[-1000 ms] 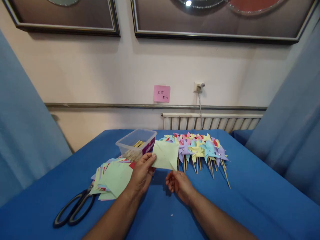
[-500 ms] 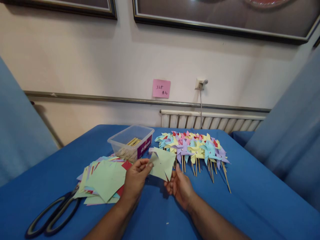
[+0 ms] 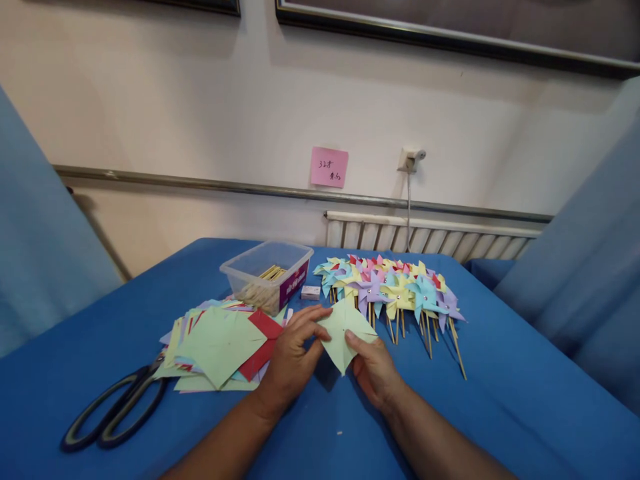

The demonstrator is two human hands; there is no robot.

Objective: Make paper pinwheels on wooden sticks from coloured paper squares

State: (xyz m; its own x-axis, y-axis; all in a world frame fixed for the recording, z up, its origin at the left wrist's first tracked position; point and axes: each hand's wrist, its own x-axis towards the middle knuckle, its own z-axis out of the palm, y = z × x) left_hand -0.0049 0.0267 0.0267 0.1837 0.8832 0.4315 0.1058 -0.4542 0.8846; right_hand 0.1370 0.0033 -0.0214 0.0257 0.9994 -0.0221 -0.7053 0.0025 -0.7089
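Observation:
Both hands hold one pale green paper square (image 3: 345, 333) just above the blue table (image 3: 500, 400). My left hand (image 3: 293, 360) pinches its left corner between thumb and fingers. My right hand (image 3: 375, 370) grips its lower right edge, thumb on top. The square is cut from the corners and turned like a diamond. Left of my left hand lies a pile of coloured paper squares (image 3: 220, 343), mostly green with a red one showing.
A row of finished paper pinwheels on wooden sticks (image 3: 395, 293) lies behind my hands. A clear plastic box of sticks (image 3: 267, 277) and a small white box (image 3: 311, 292) stand at the back. Black scissors (image 3: 113, 417) lie at the left. Blue curtains flank the table.
The green square has come down from in front of the box to just above the table. My right hand has taken hold of its lower edge. The camera has tilted down.

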